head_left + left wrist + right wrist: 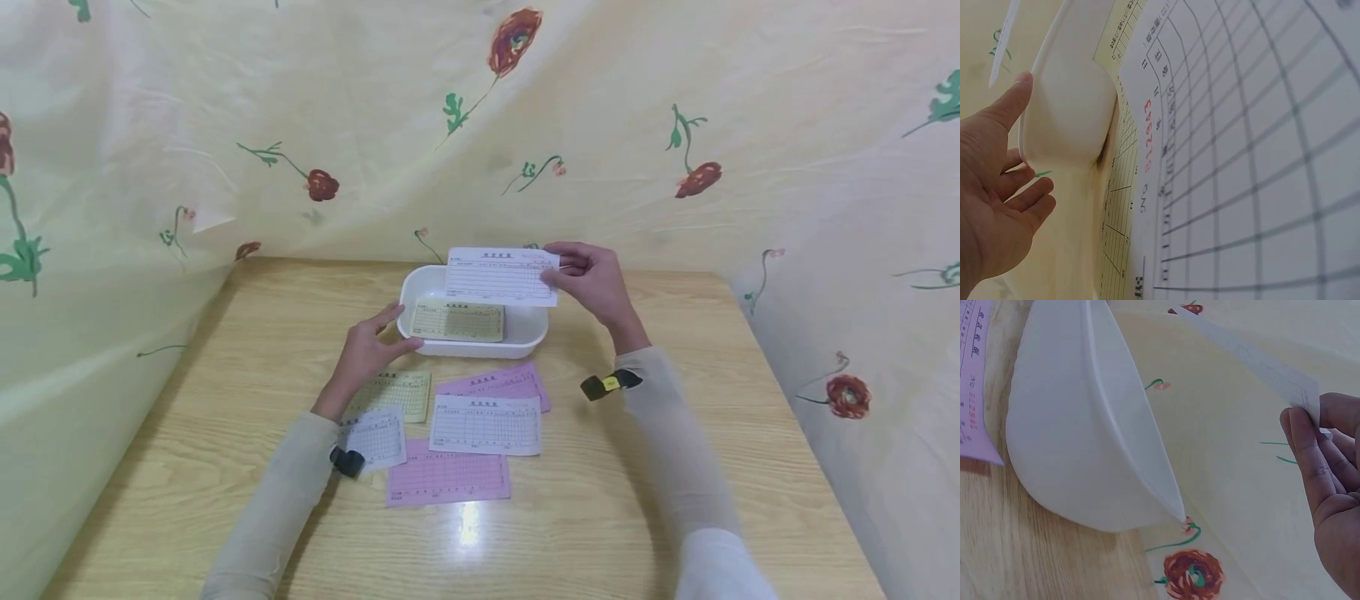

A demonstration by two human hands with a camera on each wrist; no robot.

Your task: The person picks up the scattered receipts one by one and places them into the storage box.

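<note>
Hovering above the far rim of the white tub (525,329), the white slip (501,276) is lying with its long axis running left to right across the head view, its printed face turned toward the camera and its lower edge hanging over the tub's opening. The right hand (595,282) is pinching the slip's right end between thumb and fingers, the fingers curled narrowly round the paper edge; in the right wrist view the fingertips (1302,434) are pressing the corner of the sheet while the rest of the sheet is slanting away up and to the left. The left hand (369,348) is resting just beside the tub's left wall with fingers loosely spread, holding nothing; the left wrist view is showing the thumb (1013,100) lying near the rim, though whether it is touching cannot be told. Inside the tub a yellow slip (457,321) is lying flat, long axis also left to right. On the wooden table (675,467) near the person, several more slips are lying: a yellow one (397,392), two white ones (486,425), and pink ones (447,479), partly overlapping each other.
</note>
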